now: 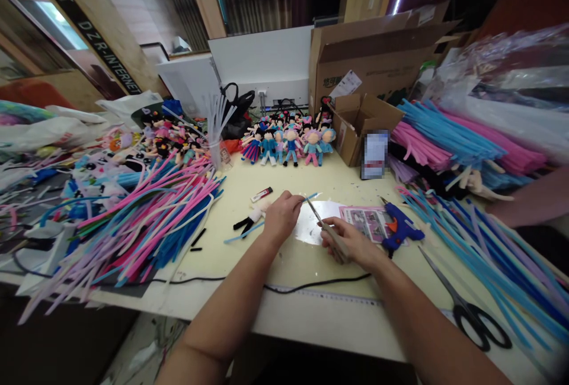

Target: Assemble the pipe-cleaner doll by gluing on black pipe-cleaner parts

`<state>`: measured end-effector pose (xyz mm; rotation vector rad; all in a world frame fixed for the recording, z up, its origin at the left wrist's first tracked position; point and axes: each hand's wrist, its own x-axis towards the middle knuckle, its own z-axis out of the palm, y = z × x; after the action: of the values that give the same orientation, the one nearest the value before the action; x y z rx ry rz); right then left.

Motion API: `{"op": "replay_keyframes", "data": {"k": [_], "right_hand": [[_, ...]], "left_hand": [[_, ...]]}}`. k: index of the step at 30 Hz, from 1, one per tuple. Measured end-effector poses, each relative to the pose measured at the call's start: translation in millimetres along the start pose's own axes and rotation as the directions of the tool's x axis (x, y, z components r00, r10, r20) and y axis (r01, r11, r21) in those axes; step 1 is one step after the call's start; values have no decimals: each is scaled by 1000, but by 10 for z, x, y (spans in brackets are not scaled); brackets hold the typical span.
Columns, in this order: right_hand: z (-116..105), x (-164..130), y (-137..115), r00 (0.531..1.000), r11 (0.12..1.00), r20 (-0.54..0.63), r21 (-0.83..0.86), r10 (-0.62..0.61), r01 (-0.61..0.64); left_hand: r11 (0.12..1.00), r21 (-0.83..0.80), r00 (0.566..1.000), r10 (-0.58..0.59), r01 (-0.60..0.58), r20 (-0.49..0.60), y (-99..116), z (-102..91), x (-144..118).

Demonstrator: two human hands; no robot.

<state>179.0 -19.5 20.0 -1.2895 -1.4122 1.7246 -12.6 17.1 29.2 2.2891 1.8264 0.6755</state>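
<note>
My left hand (284,214) is closed in a pinch on a light-blue pipe cleaner (310,196). Its far tip sticks out to the right, and a blue length trails out to the left below the hand. In my right hand (344,240) is a pair of scissors with tan handles (334,239), the blades pointing up and left at the blue tip. Whether the blades touch it I cannot tell. Beside my left hand lies a small pale figure with black fuzzy legs (243,225). Under the scissors is a shiny white sheet (306,228).
A blue glue gun (402,228) and black-handled scissors (471,308) lie to the right. Bundles of pipe cleaners cover the left (146,219) and right (484,254). Several small dolls (291,145) stand at the back by a cardboard box (368,65). A black cord (311,285) crosses the front.
</note>
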Motion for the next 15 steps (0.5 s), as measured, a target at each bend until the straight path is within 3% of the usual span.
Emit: {"op": "replay_keyframes", "data": {"k": [15], "right_hand": [[-7,-6,-6,1000,1000,-1,17,-19,19]], "left_hand": [[993,-117,1000,11,-11,-1,-35,10,27]]}}
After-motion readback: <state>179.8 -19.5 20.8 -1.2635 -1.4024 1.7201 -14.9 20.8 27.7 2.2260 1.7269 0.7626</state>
